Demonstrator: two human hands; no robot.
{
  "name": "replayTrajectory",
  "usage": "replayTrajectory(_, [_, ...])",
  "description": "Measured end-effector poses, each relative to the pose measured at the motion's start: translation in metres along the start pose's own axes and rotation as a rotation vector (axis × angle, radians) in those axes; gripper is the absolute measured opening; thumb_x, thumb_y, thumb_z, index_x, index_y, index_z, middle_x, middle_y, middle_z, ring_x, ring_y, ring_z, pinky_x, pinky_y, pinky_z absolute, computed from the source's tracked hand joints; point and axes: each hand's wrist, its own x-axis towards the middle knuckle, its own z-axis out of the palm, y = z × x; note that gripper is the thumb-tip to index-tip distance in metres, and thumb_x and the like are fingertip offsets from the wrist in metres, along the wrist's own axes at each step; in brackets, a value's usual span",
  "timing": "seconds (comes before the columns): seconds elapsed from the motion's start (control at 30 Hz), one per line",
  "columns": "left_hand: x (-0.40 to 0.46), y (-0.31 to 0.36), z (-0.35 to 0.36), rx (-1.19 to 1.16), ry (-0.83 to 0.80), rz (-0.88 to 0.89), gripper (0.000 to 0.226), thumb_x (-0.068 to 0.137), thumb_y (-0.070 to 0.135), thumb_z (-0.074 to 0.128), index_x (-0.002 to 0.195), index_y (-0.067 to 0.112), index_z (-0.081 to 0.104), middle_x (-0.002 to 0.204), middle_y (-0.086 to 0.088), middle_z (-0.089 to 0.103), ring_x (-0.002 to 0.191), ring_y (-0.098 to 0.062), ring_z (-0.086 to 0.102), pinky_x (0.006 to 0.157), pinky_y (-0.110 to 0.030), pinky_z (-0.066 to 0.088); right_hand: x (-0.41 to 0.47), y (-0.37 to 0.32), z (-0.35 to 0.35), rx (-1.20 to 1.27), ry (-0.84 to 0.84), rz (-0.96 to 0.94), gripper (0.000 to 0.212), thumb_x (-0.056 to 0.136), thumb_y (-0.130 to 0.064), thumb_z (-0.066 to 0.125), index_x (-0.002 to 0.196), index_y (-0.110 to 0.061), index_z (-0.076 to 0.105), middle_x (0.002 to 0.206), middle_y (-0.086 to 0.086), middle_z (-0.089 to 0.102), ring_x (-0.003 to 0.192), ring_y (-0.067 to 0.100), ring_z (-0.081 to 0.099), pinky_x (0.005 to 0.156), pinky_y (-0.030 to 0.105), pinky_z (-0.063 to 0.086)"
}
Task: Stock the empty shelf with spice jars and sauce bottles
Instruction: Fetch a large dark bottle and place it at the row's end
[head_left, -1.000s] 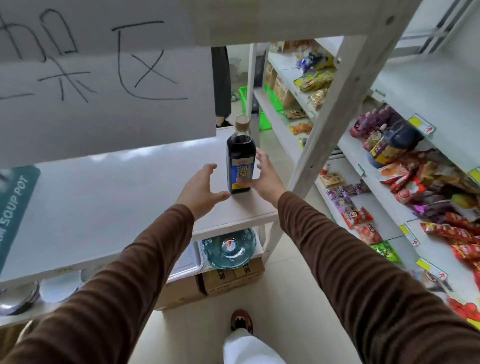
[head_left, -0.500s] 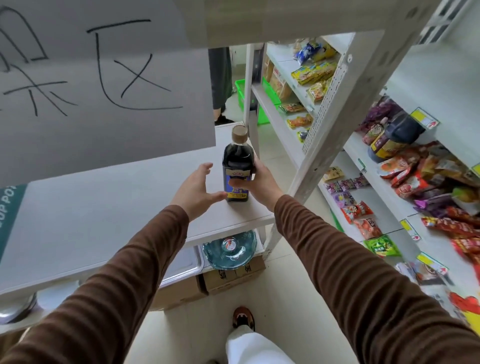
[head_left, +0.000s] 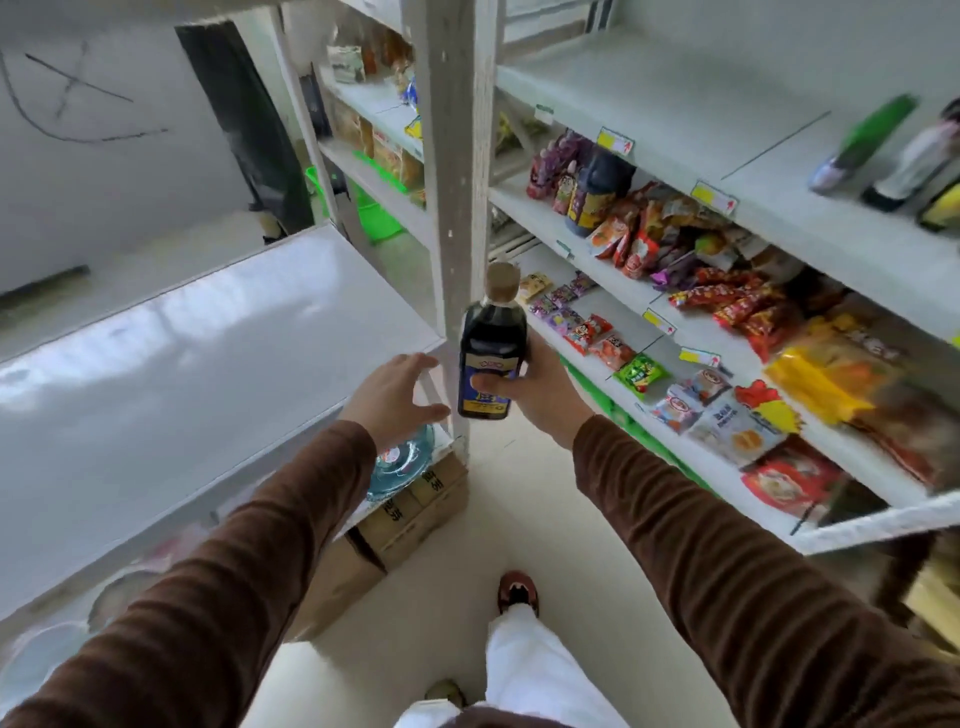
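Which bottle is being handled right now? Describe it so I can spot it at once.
Find the white upright post between the bare white shelf and the snack shelves. Just in front of its lower part, the right hand grips a dark sauce bottle, upright and off the shelf. Its tan cap and blue-and-yellow label set it apart from the bigger dark bottle among the snack packets.

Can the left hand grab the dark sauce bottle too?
Probably yes. The left hand is open right beside the sauce bottle, with nothing between them; the right hand already holds it.
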Motion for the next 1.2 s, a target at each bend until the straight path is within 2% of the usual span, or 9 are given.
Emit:
replayTrajectory(0.13, [0.015, 0.069, 0.032, 0.115, -0.1, 0.148, 0.064, 0.085, 0.038, 0.074, 0.142, 0.026, 0.047, 0.144, -0.002, 0.05, 0.13, -0.022, 0.046, 0.111, -0.039, 0.037, -0.043, 0.003, -0.078, -0.035, 0.168, 0.034, 0.054, 0.068, -0.014, 0.09, 0.108, -0.038, 0.063, 0.111, -0.009, 0.072, 0.108, 0.018, 0.068, 0.096, 0.053, 0.055])
replayTrajectory(0.27, [0.041, 0.155, 0.071, 0.22, -0.153, 0.303, 0.067, 0.085, 0.042, 0.073, 0.144, 0.027, 0.045, 0.146, 0.0, 0.048, 0.133, -0.022, 0.044, 0.11, -0.039, 0.039, -0.081, 0.001, -0.167, -0.055, 0.317, 0.043, 0.06, 0.068, -0.018, 0.092, 0.119, -0.03, 0.061, 0.118, -0.004, 0.07, 0.109, 0.016, 0.066, 0.097, 0.046, 0.055])
replayTrajectory(0.37, [0.063, 0.228, 0.104, 0.267, -0.173, 0.409, 0.068, 0.084, 0.044, 0.073, 0.144, 0.027, 0.044, 0.145, 0.0, 0.049, 0.132, -0.022, 0.045, 0.108, -0.039, 0.04, -0.108, -0.002, -0.239, -0.071, 0.391, 0.039, 0.062, 0.075, -0.015, 0.088, 0.127, -0.026, 0.057, 0.118, -0.011, 0.068, 0.108, 0.01, 0.063, 0.094, 0.035, 0.053])
replayTrajectory(0.5, [0.092, 0.329, 0.145, 0.292, -0.191, 0.525, 0.069, 0.083, 0.044, 0.074, 0.143, 0.027, 0.044, 0.141, 0.001, 0.052, 0.126, -0.022, 0.049, 0.101, -0.038, 0.045, -0.136, -0.004, -0.345, -0.132, 0.502, 0.056, 0.059, 0.075, -0.019, 0.088, 0.125, -0.024, 0.057, 0.12, -0.007, 0.067, 0.112, 0.017, 0.062, 0.097, 0.042, 0.053])
replayTrajectory(0.63, [0.115, 0.416, 0.172, 0.28, -0.191, 0.594, 0.07, 0.083, 0.044, 0.074, 0.143, 0.026, 0.045, 0.141, -0.002, 0.052, 0.123, -0.024, 0.053, 0.099, -0.04, 0.047, -0.153, -0.015, -0.435, -0.203, 0.58, 0.056, 0.054, 0.076, -0.02, 0.087, 0.121, -0.023, 0.057, 0.112, -0.009, 0.067, 0.107, 0.014, 0.063, 0.094, 0.036, 0.052])
replayTrajectory(0.77, [0.145, 0.484, 0.191, 0.289, -0.191, 0.679, 0.07, 0.083, 0.045, 0.074, 0.143, 0.025, 0.044, 0.141, -0.003, 0.053, 0.124, -0.025, 0.052, 0.099, -0.039, 0.046, -0.15, -0.02, -0.506, -0.194, 0.641, 0.05, 0.053, 0.076, -0.016, 0.087, 0.12, -0.021, 0.058, 0.109, -0.008, 0.07, 0.102, 0.013, 0.066, 0.093, 0.034, 0.054])
replayTrajectory(0.87, [0.174, 0.526, 0.202, 0.281, -0.198, 0.706, 0.073, 0.082, 0.045, 0.074, 0.145, 0.025, 0.043, 0.141, -0.003, 0.052, 0.127, -0.024, 0.049, 0.101, -0.038, 0.045, -0.138, -0.025, -0.549, -0.164, 0.68, 0.038, 0.052, 0.076, -0.012, 0.085, 0.119, -0.022, 0.057, 0.106, -0.013, 0.068, 0.096, -0.001, 0.063, 0.081, 0.02, 0.051])
replayTrajectory(1.0, [0.219, 0.57, 0.217, 0.265, -0.215, 0.742, 0.071, 0.084, 0.042, 0.073, 0.145, 0.025, 0.041, 0.143, -0.004, 0.051, 0.13, -0.024, 0.047, 0.103, -0.036, 0.04, -0.108, -0.022, -0.607, -0.14, 0.742, 0.047, 0.052, 0.077, -0.011, 0.085, 0.121, -0.021, 0.058, 0.111, -0.006, 0.069, 0.097, 0.002, 0.064, 0.079, 0.022, 0.051])
replayTrajectory(1.2, [0.294, 0.621, 0.247, 0.256, -0.257, 0.772, 0.071, 0.085, 0.043, 0.073, 0.145, 0.026, 0.041, 0.145, -0.002, 0.049, 0.131, -0.023, 0.046, 0.104, -0.039, 0.042, -0.058, -0.014, -0.686, -0.081, 0.837, 0.081, 0.049, 0.08, 0.001, 0.079, 0.121, -0.012, 0.054, 0.1, -0.009, 0.067, 0.074, -0.013, 0.065, 0.063, 0.01, 0.05])
